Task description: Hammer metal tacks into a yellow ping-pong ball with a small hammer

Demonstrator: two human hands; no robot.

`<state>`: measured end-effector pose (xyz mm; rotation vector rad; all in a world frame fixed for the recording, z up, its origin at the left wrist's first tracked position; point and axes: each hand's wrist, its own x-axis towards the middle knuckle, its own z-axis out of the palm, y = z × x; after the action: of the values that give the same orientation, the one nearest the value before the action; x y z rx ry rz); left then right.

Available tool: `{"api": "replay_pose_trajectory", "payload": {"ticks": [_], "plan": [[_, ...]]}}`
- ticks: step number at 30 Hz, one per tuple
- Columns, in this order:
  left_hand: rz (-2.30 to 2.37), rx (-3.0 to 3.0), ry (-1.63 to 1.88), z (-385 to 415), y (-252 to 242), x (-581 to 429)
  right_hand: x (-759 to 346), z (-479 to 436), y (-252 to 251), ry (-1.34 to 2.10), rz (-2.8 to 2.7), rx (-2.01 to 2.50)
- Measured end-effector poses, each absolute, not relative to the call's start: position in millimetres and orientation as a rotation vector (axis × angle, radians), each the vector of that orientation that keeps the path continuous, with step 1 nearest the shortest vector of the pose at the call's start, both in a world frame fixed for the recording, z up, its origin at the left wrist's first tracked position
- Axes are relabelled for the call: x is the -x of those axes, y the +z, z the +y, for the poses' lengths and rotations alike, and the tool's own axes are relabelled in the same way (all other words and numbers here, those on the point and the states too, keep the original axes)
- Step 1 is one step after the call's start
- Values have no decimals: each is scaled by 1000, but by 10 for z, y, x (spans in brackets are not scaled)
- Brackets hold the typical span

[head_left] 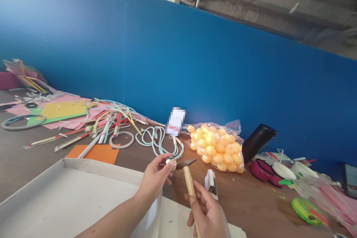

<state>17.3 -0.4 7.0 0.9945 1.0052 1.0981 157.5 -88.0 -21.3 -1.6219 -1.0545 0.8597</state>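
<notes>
My left hand [156, 178] pinches a small shiny silver ball [171, 162] between thumb and fingers, held above the table. In my right hand [208, 212], fingers wrap around the wooden handle of a small hammer [189, 180]. Its dark metal head points across toward the ball, very near it; whether they touch I cannot tell. Just beyond my right fingers stands a small open white box [211, 184] with dark bits inside, too small to name. Under my left forearm lies a large shallow white tray [103, 165], with a white sheet or flap beside it.
A clear bag of orange balls [217, 148] sits behind my hands, beside a black bottle [259, 139]. Coiled pale-blue cords [152, 137], coloured paper [64, 111] and tubes spread left. Right are cups [283, 171] and a green tape measure [306, 210]. A blue partition [178, 55] closes the back.
</notes>
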Motion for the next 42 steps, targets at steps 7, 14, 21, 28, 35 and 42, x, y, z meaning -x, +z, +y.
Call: {"api": "replay_pose_trajectory", "payload": {"ticks": [7,14,21,28,35,42], "plan": [[993,-1020,1092,-16,62,-173,-1581,-869,-264,880,-1094,1649],[988,-1034,1084,6,12,-176,-1569,-864,-302,916,-1095,1647],[979,-1042,1083,16,-4,-174,-1573,-866,-318,914,-1198,1687],[980,-1044,1080,1,18,-174,-1607,-866,-379,934,-1231,1708],[997,-1017,1073,-16,57,-175,-1630,-871,-381,869,-1336,1679],[983,-1009,1065,-18,76,-169,-1606,-883,-339,776,-1372,1713]]}}
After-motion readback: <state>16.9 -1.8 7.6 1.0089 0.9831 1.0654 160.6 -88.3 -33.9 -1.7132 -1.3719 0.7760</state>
